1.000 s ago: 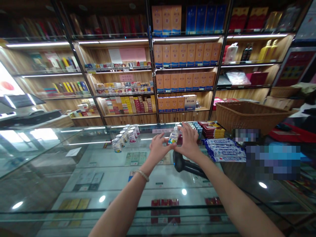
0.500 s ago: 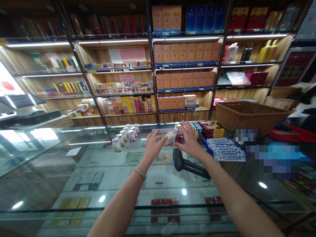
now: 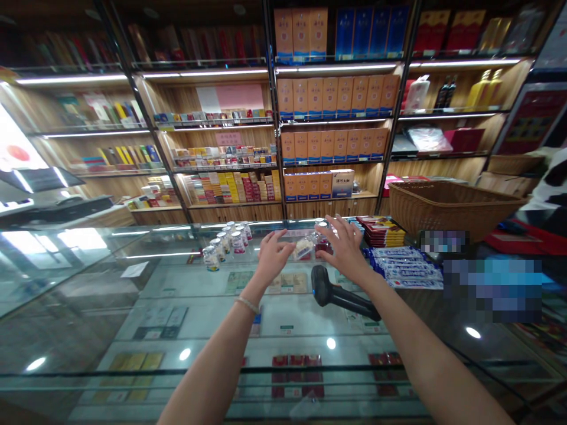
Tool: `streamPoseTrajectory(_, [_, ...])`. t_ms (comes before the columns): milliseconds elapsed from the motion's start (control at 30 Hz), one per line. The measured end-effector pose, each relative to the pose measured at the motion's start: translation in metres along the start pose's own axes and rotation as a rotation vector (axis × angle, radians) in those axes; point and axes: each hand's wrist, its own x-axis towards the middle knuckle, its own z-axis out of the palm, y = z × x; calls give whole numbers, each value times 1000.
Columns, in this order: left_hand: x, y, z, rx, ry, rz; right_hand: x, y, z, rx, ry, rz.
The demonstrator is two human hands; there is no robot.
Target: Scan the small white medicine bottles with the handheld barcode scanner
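A small clear jar with pale contents (image 3: 303, 247) lies tilted above the glass counter, between my two hands. To its left is my left hand (image 3: 271, 260), fingers apart and the thumb tip close to the jar; whether they touch I cannot tell. My right hand (image 3: 344, 247) is spread open on the other side, partly covering a jar with dark red contents (image 3: 322, 247). Further left, several similar small jars (image 3: 224, 243) stand upright in rows. A black barcode scanner (image 3: 328, 290) rests on the glass below my right hand.
Blue and white packets (image 3: 403, 267) and a stack of red and yellow packs (image 3: 381, 231) lie to the right, by a brown wicker basket (image 3: 447, 206). Shelves of orange boxes (image 3: 330, 97) stand behind the glass counter (image 3: 195, 321).
My fingers have come away from the jar, which now sits lower and flatter between my hands. My left hand has shifted slightly left. The view has barely moved.
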Motion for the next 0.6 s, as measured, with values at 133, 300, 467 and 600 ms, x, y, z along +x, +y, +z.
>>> streamPoseTrajectory(133, [1, -3, 0, -5, -63, 10, 0, -1, 0, -34, 45, -56])
streamPoseTrajectory(300, [2, -9, 6, -13, -63, 32, -1, 1, 1, -64, 95, -87])
streamPoseTrajectory(467, [6, -16, 3, 1, -61, 78, -1, 6, 0, -105, 152, -67])
streamPoseTrajectory(600, [-3, -14, -4, 170, 176, 266, -1, 7, 0, -111, 176, -63])
